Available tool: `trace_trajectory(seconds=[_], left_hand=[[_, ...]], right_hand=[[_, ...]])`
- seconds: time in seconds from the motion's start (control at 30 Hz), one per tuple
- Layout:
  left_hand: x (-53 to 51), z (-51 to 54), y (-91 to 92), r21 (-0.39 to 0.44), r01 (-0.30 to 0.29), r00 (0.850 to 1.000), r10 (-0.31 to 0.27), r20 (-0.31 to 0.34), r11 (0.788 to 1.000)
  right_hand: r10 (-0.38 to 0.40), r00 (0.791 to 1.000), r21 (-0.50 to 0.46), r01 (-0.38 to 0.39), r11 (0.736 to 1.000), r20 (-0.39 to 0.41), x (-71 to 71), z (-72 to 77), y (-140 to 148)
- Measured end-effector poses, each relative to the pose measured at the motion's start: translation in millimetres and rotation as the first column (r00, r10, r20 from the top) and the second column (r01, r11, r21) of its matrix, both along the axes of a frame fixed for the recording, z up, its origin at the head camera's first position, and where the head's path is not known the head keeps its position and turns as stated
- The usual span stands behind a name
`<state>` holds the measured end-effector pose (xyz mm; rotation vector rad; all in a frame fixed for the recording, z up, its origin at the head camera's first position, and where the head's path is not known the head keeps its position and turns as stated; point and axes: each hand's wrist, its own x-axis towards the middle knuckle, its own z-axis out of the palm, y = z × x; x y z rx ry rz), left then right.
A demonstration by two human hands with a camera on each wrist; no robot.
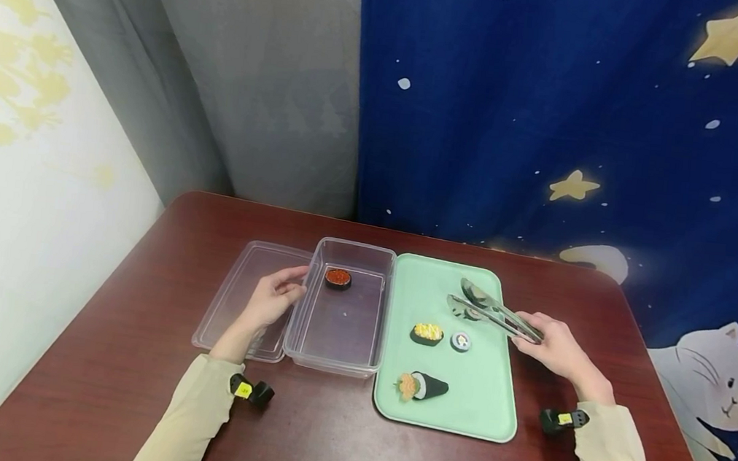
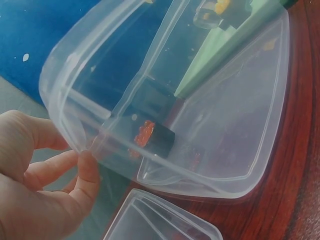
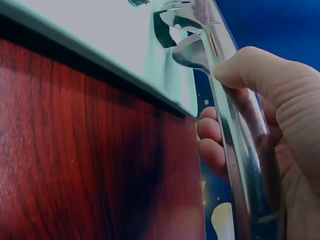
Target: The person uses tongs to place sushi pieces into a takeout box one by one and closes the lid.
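Observation:
In the head view, my left hand (image 1: 276, 297) touches the outside of the left wall of a clear plastic box (image 1: 365, 368) with loosely bent fingers. A red-topped sushi piece (image 1: 338, 279) lies inside the box. My right hand (image 1: 553, 343) grips metal tongs (image 1: 513, 320), whose heads are over the upper part of a green tray (image 1: 478, 416). In the right wrist view, a dark shape (image 3: 163, 31) shows by the tong heads; whether they hold it, I cannot tell. Yellow-topped sushi (image 1: 427, 334), a small round roll (image 1: 461, 342) and a cone roll (image 1: 429, 387) lie on the tray.
A clear lid (image 1: 220, 313) lies flat on the brown table (image 1: 318, 438), left of the box and partly under my left hand. The tray stands directly right of the box. Grey and blue curtains (image 1: 457, 121) hang behind the table, and a white wall (image 1: 25, 244) is at the left.

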<state>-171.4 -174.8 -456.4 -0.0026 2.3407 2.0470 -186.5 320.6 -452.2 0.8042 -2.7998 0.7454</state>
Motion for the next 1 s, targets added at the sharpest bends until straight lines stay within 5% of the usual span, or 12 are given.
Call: trace_trajectory(seconds=[0.77, 1.0], left_hand=[[0.4, -0.7, 0.5, -0.008, -0.009, 1.0, 0.009, 0.008, 1.0], [-0.5, -2.3, -0.2, -0.011, -0.008, 1.0, 0.008, -0.006, 1.0]], right_hand=[[0.088, 0.996, -0.068, -0.087, 0.994, 0.013, -5.1, -1.4, 7], [0.086, 0.996, -0.083, -0.088, 0.993, -0.019, -6.9, 8.4, 4]])
